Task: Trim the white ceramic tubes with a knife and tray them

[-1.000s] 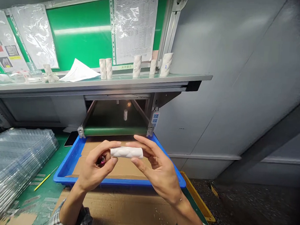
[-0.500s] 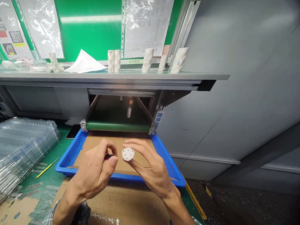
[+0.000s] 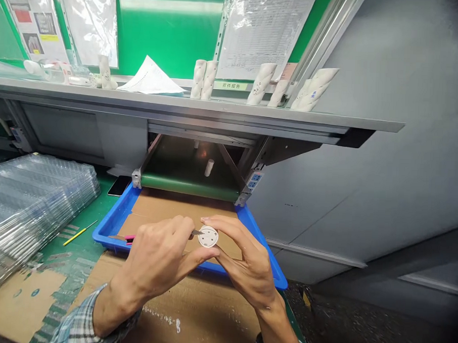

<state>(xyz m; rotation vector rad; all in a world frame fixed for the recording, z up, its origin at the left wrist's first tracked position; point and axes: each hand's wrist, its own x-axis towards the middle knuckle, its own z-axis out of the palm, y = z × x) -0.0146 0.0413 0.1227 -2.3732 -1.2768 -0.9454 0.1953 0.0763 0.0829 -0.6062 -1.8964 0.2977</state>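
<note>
My right hand (image 3: 243,263) is closed around a white cylinder (image 3: 208,237), its round end with small holes turned toward me. My left hand (image 3: 160,262) grips a thin pink-handled tool (image 3: 129,237) whose metal tip touches the cylinder's end face. Both hands hover over the near edge of a blue tray (image 3: 113,219) lined with brown cardboard.
A green conveyor belt (image 3: 188,186) ends at the tray, with one white cylinder (image 3: 209,167) standing on it. Several white cylinders (image 3: 203,79) stand on the metal shelf (image 3: 254,112). Stacked clear plastic trays (image 3: 30,193) lie at left. A grey wall fills the right.
The cylinder turned from lying sideways between both hands to end-on in my right hand. My left hand brought the tool's tip to its end face. The view shifted down and right.
</note>
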